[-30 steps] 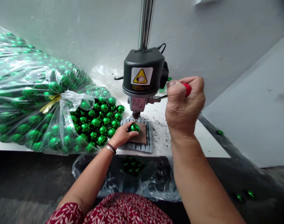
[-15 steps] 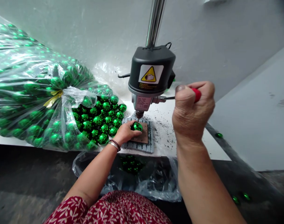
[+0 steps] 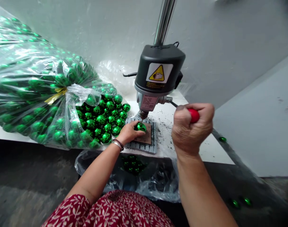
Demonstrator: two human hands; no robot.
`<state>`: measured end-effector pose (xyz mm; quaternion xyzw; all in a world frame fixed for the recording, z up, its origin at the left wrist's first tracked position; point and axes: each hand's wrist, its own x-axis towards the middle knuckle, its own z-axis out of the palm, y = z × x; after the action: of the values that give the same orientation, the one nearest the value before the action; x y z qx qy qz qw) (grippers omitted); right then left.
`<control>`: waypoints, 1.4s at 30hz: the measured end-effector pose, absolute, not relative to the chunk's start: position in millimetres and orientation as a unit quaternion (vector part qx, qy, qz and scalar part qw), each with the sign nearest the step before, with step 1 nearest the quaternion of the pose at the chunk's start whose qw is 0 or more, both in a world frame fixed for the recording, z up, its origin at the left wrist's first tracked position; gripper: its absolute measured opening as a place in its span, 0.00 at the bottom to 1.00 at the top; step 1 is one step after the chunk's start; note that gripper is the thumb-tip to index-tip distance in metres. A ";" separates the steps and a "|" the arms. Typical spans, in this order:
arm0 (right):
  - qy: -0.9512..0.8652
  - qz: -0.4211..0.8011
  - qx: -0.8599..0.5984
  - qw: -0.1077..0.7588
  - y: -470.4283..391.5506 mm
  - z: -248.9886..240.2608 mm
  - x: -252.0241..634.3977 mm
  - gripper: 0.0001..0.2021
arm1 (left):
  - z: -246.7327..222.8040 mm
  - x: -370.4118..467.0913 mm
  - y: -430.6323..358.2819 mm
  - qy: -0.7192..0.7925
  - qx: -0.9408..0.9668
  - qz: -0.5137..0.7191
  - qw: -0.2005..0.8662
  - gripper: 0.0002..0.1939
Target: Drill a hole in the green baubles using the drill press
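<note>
Under the chuck of a black drill press [image 3: 143, 114], my left hand [image 3: 129, 132] grips a shiny green ball ornament [image 3: 141, 127] between thumb and fingers. The ball rests on a brown board [image 3: 146, 137] lying on the grey slotted base plate [image 3: 151, 149]. The drill bit points down at the top of the ball; whether it touches cannot be made out. My right hand [image 3: 193, 129] is closed around the red knob [image 3: 193, 116] at the end of the feed lever [image 3: 173, 103].
A big clear plastic bag [image 3: 40, 91] of green balls, tied with yellow ribbon, fills the left side. Loose green balls [image 3: 101, 119] lie between it and the drill. Dark shavings litter the white table [image 3: 167, 145]. Below its front edge sits a plastic-lined container [image 3: 158, 186] holding green balls.
My right hand has pulled the feed lever's red knob downward, tilting the lever. The chuck sits slightly lower over the ball. My left hand still holds the ball in place.
</note>
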<state>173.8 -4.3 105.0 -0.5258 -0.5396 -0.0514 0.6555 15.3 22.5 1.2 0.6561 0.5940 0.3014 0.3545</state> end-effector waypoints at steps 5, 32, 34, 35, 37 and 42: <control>-0.536 -0.067 -0.517 0.665 -8.5 90.5 173.8 0.11 | -1.4 14.7 23.4 0.583 0.652 0.313 0.370 0.28; -0.542 -0.027 -0.552 0.633 24.2 149.6 178.3 0.11 | 2.0 18.9 -6.3 0.593 0.694 0.292 0.286 0.33; -0.539 -0.007 -0.563 0.626 27.4 158.8 178.3 0.10 | 1.4 13.4 -25.7 0.577 0.726 0.264 0.264 0.36; -0.536 -0.002 -0.565 0.627 27.7 160.2 177.8 0.10 | 1.2 8.7 -35.5 0.565 0.743 0.256 0.252 0.37; -0.528 0.008 -0.566 0.633 27.4 159.3 176.3 0.09 | 2.6 -4.1 -51.9 0.575 0.745 0.248 0.232 0.38; -0.524 0.018 -0.564 0.637 27.5 155.5 173.5 0.08 | 17.0 -39.8 -56.9 0.666 0.705 0.213 0.118 0.22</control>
<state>173.5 27.5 155.5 -0.5643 -0.5245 0.0183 0.6373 -39.8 -56.9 17.0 0.7049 0.6662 0.2129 0.1182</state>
